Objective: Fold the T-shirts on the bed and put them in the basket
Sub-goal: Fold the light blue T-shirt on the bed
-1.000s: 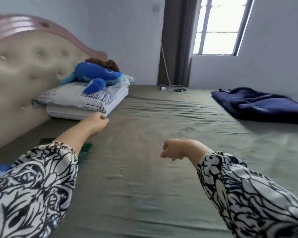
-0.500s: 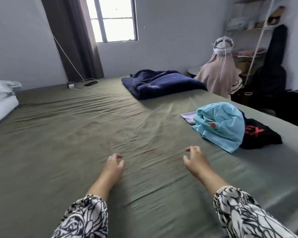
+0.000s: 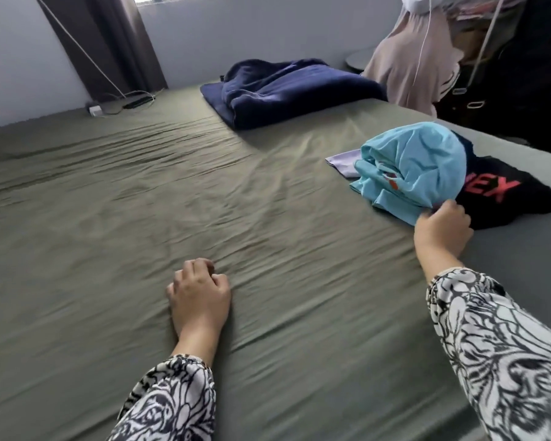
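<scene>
A crumpled light blue T-shirt (image 3: 417, 167) lies in a heap at the right side of the bed (image 3: 172, 192), on top of a black T-shirt (image 3: 503, 195) with red letters. A pale purple garment (image 3: 342, 160) peeks out from under the pile's left edge. My right hand (image 3: 441, 230) reaches the near edge of the blue T-shirt, and its fingers curl onto the cloth. My left hand (image 3: 199, 297) rests on the olive sheet near the middle, fingers curled, holding nothing. No basket is in view.
A dark blue blanket (image 3: 287, 90) lies at the far side of the bed. Another person in a pale garment (image 3: 411, 58) sits beyond the bed's far right corner, beside dark bags (image 3: 506, 84). A cable and charger (image 3: 115, 105) lie near the curtain.
My view swung right from the headboard to the T-shirt pile. My right hand moved right and forward to the blue T-shirt's edge. My left hand settled on the sheet with fingers curled.
</scene>
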